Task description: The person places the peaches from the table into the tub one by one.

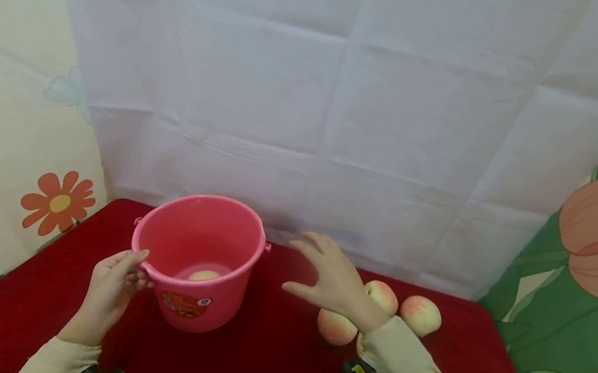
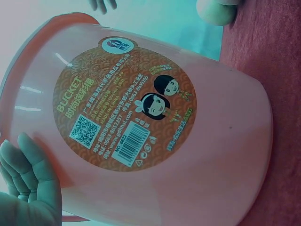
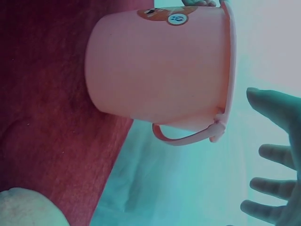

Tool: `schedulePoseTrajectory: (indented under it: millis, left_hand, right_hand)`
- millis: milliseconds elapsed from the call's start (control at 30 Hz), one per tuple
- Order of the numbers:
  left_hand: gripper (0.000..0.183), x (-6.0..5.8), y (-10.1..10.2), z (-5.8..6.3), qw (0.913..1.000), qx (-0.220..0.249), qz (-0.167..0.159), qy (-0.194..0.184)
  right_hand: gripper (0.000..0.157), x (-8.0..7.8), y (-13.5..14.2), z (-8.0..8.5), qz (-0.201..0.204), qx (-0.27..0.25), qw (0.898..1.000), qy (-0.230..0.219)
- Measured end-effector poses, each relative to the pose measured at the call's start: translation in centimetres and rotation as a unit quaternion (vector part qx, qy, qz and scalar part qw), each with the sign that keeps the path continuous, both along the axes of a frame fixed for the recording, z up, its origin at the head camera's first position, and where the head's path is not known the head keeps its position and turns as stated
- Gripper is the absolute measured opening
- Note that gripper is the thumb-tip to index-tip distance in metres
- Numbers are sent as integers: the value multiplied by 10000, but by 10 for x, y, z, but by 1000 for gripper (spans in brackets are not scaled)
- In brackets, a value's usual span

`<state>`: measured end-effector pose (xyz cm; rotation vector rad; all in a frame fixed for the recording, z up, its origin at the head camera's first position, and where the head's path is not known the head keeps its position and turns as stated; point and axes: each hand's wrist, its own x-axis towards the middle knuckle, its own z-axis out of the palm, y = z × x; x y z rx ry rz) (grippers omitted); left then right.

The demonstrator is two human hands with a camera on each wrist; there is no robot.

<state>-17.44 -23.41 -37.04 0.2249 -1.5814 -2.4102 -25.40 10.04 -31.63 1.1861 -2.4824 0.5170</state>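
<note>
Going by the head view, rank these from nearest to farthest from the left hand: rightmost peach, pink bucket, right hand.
1. Pink bucket: its rim is in the left hand's grip.
2. Right hand: raised, right of the bucket.
3. Rightmost peach: farther right, on the red cloth.

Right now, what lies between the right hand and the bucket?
No object: the head view shows only bare red cloth between the right hand and the bucket, with white sheet behind.

Red cloth-covered table (image 1: 270,368) with pink bucket (image 1: 227,299) and peaches (image 1: 421,316) on it
</note>
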Motion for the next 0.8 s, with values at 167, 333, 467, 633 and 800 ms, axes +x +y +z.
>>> schedulePoseTrajectory:
  millis: [167, 333, 467, 633, 800]
  left_hand:
    - [32, -1, 0, 0, 10000, -27, 2, -38]
    - [33, 0, -1, 0, 10000, 29, -17, -11]
    - [33, 1, -2, -2, 9999, 72, -57, 88]
    - [33, 1, -2, -2, 9998, 103, -74, 137]
    - [33, 0, -2, -2, 9999, 125, -58, 75]
  right_hand:
    - [65, 2, 9, -2, -60, 46, 10000, -8]
    - [66, 4, 17, -6, -121, 193, 9997, -1]
    - [67, 4, 24, -11, -149, 313, 9994, 66]
    - [66, 4, 32, -18, -212, 303, 9993, 22]
    - [66, 4, 41, -24, -226, 182, 9994, -212]
